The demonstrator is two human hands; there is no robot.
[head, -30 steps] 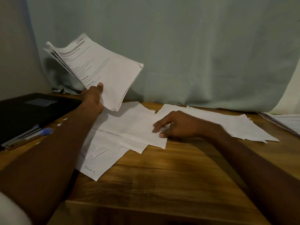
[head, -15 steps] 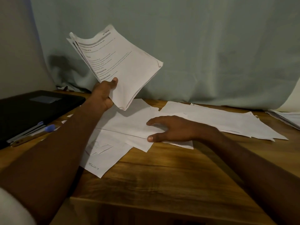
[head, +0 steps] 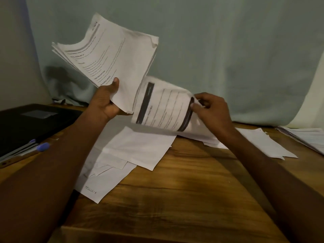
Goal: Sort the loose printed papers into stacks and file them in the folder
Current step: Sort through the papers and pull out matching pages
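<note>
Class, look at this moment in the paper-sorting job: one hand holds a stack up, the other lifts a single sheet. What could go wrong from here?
1. The left hand grips the stack only at its bottom corner; the sheets fan out and could slip from that grip.
2. The lifted sheet, pinched at one edge by the right hand, curls and may crease.
3. Swinging it across could scatter the loose papers on the table.

Left forearm (head: 52,165) and right forearm (head: 273,172): both bare from wrist to frame edge, no sleeve visible. Left hand (head: 107,100) and right hand (head: 213,109): no gloves, rings, watch or wristband visible.
</note>
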